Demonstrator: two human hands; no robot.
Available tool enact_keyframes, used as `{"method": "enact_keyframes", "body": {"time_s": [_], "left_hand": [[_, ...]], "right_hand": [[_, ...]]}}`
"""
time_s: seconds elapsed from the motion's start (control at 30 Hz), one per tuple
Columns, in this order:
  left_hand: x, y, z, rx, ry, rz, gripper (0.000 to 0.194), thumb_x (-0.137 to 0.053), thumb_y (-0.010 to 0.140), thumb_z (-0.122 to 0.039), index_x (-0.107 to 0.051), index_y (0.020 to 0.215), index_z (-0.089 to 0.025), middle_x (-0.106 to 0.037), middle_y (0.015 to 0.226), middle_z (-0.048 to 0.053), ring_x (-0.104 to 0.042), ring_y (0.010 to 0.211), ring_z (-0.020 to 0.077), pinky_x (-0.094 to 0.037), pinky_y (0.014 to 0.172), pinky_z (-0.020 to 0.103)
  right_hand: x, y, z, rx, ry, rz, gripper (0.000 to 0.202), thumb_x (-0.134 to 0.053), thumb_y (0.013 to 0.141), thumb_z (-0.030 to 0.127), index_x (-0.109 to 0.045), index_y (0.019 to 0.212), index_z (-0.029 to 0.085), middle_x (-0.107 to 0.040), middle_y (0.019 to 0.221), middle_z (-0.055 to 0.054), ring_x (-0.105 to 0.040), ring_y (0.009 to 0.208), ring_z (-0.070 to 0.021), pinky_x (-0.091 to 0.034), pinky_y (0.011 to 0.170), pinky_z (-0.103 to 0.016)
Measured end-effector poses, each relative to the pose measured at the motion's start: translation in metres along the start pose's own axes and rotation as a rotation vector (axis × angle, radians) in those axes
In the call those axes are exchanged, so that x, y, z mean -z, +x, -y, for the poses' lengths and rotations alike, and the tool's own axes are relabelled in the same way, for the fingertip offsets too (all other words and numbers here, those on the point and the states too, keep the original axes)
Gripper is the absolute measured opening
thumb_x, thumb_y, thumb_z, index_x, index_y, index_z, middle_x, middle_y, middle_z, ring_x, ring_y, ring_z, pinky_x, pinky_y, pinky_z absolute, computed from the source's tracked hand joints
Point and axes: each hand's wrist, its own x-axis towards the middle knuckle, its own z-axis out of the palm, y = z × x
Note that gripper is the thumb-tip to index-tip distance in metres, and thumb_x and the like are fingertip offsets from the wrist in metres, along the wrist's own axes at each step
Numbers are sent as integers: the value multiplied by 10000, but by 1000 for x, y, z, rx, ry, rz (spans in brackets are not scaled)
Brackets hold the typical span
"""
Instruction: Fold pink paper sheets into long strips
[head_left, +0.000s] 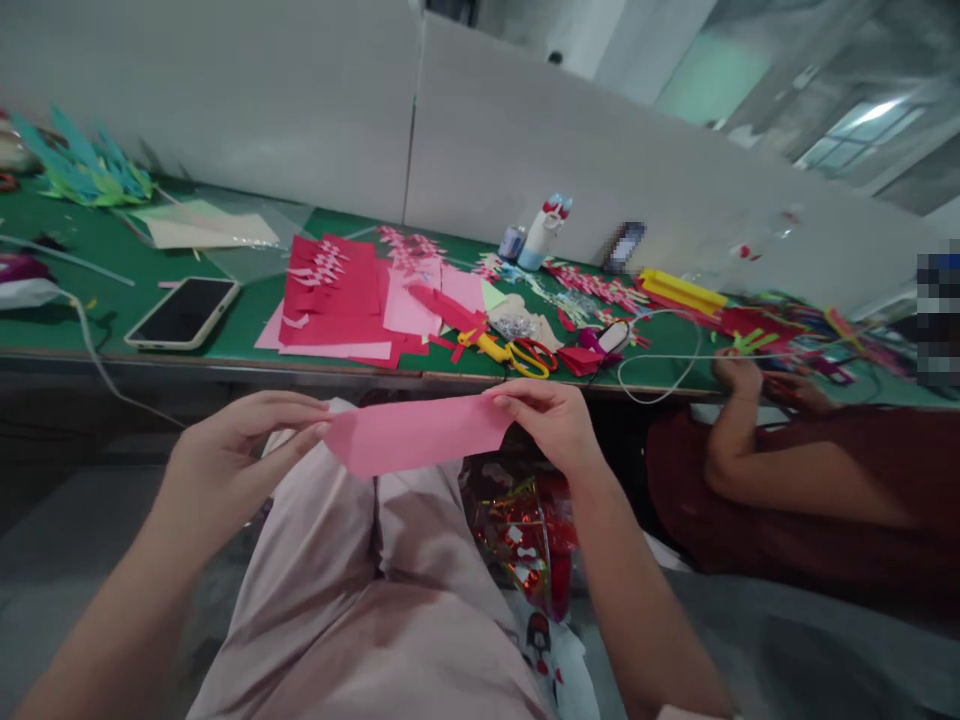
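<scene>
A strip of pink paper point(420, 435) is stretched level above my lap, just in front of the table edge. My left hand point(240, 450) pinches its left end between thumb and fingers. At the other end, my right hand point(551, 420) grips the upper right corner the same way. Beyond the strip, red paper sheets point(341, 325) lie stacked on the green table, with small cut pink pieces point(326, 262) on top. Yellow-handled scissors point(529, 358) rest at the table's front edge, near my right hand.
On the green table point(97, 330) lie a phone point(182, 313), a white bottle point(541, 235), a can point(511, 242) and a yellow tray point(682, 290). At right, a co-worker's hand point(739, 375) holds green strips. Below the table sits a shiny bag point(525, 545). A white cable point(97, 360) hangs at left.
</scene>
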Motion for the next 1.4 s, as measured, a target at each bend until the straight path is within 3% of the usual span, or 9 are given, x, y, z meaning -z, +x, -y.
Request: {"method": "enact_keyframes", "body": {"time_s": [0.1,0.23,0.43,0.63,0.73,0.8,1.0,1.13,1.4], "left_hand": [[7,30,0,-199,213,-5,198,-656,828,-430,-739,839,-250,-717,943,17,-667,852,163,-515,791,267],[7,77,6,-409,493,-3,446,-530,882,-551,-692,1124,-213,-707,1113,90,-629,1026,249,-495,876,378],[3,157,16,-598,628,91,422,-454,941,-496,-748,803,-227,-763,793,19,-643,765,180,-492,743,304],[13,209,16,-622,718,-168,310,-503,938,-398,-755,885,-227,-754,864,19,-613,823,182,-493,784,338],[12,206,23,-765,809,-291,172,-584,904,-290,-739,942,-225,-741,905,18,-600,828,170,-495,836,341],[5,192,36,-826,853,-250,149,-597,893,-239,-724,965,-213,-736,904,31,-609,808,173,-499,829,344],[-40,127,97,-727,835,-7,161,-598,894,-193,-689,1026,-184,-724,944,68,-635,843,211,-490,815,357],[-62,94,118,-610,774,-10,133,-608,886,-214,-704,973,-185,-700,868,72,-615,787,208,-487,752,343],[-73,74,124,-467,726,11,179,-581,880,-163,-707,999,-204,-726,911,64,-624,826,219,-472,769,362]], "right_hand": [[-1,31,4,127,-29,7,155,-768,733,362,-785,771,213,-764,826,-50,-696,796,-189,-551,729,-292],[-1,76,13,258,-66,75,121,-741,778,326,-785,818,220,-764,857,-43,-699,811,-176,-548,761,-289],[-7,155,25,510,-77,101,87,-692,826,234,-775,852,228,-757,867,-24,-689,819,-143,-536,768,-266],[-9,212,31,759,-238,70,126,-637,874,248,-760,895,234,-737,944,-38,-678,898,-147,-541,835,-304],[-10,216,23,853,-430,63,150,-601,899,251,-750,900,240,-716,981,-46,-653,923,-151,-527,849,-316],[-13,209,8,915,-566,99,160,-582,911,236,-742,899,232,-704,980,-54,-628,930,-161,-508,867,-331],[-34,171,-74,926,-811,254,166,-556,925,202,-722,936,204,-675,942,-73,-546,910,-182,-459,852,-324],[-40,149,-110,802,-880,389,168,-549,931,214,-717,917,212,-670,940,-65,-522,914,-184,-424,820,-320],[-66,130,-98,611,-929,455,197,-530,940,276,-685,999,170,-648,1006,-99,-509,973,-221,-378,859,-365]]}}
